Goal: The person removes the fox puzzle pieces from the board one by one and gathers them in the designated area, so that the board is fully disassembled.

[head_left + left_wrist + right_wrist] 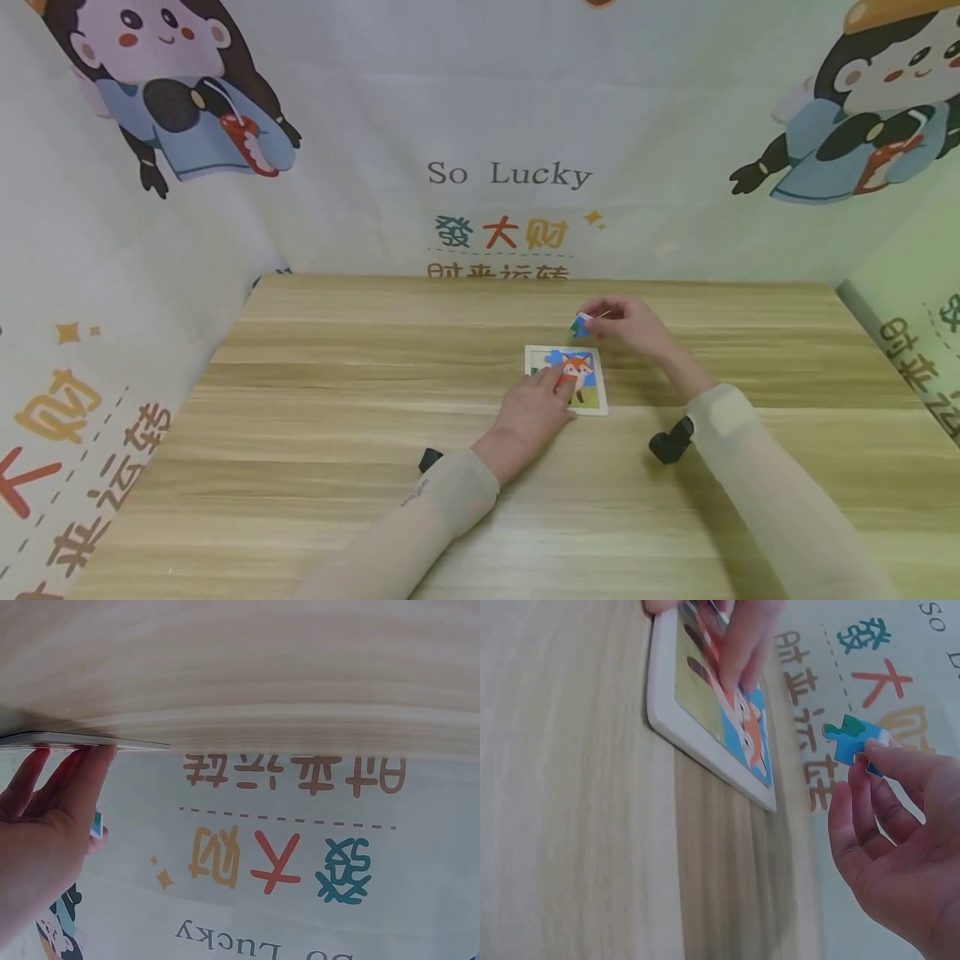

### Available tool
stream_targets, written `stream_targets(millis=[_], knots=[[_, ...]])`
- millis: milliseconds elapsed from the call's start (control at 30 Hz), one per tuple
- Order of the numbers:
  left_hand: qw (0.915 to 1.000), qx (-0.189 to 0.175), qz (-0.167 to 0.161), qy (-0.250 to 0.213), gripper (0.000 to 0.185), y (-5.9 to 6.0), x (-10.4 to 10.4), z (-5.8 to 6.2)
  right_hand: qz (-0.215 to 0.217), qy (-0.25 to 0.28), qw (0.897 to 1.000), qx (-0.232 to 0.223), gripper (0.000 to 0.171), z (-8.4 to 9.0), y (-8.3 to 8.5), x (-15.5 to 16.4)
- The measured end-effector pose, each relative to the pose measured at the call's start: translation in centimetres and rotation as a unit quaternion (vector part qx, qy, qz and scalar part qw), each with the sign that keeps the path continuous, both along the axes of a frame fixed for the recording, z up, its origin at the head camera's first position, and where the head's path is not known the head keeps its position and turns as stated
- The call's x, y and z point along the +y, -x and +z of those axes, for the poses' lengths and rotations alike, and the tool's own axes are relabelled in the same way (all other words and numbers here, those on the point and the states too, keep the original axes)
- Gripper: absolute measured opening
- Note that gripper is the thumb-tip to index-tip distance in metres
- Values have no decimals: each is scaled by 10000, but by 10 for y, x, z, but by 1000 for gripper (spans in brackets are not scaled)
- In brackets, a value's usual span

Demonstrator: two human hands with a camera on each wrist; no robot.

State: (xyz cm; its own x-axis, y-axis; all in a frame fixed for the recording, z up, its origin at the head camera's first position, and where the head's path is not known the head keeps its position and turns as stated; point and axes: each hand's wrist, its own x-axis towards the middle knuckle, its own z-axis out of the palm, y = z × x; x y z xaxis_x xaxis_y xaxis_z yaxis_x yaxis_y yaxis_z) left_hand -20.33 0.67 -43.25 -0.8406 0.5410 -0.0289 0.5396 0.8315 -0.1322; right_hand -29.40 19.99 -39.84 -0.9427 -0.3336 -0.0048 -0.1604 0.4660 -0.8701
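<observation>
A small jigsaw puzzle with a fox picture (589, 372) lies in a pale frame tray (603, 400) on the table; bare tray shows at its upper left. My left hand (528, 417) rests on the puzzle, its fingertips pressing the pieces, as the right wrist view also shows. Just beyond the tray's far edge, my right hand (628, 325) pinches a blue and green puzzle piece (855, 740) between thumb and fingers, raised above the table. In the left wrist view the left hand (49, 832) hides most of that piece.
The wood-grain table (337, 400) extends on all sides of the tray. Behind it hangs a white cloth (510, 100) printed with cartoon figures and lettering. A black wrist-camera mount (671, 442) juts from the right sleeve, and another (431, 460) from the left.
</observation>
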Motion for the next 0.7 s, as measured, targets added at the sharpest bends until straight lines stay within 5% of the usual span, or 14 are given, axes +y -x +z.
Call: stream_targets(millis=[700], knots=[[9994,74,56,-321,52,-2,-10,0,-418,105,9987,-261,32,5,-5,46]])
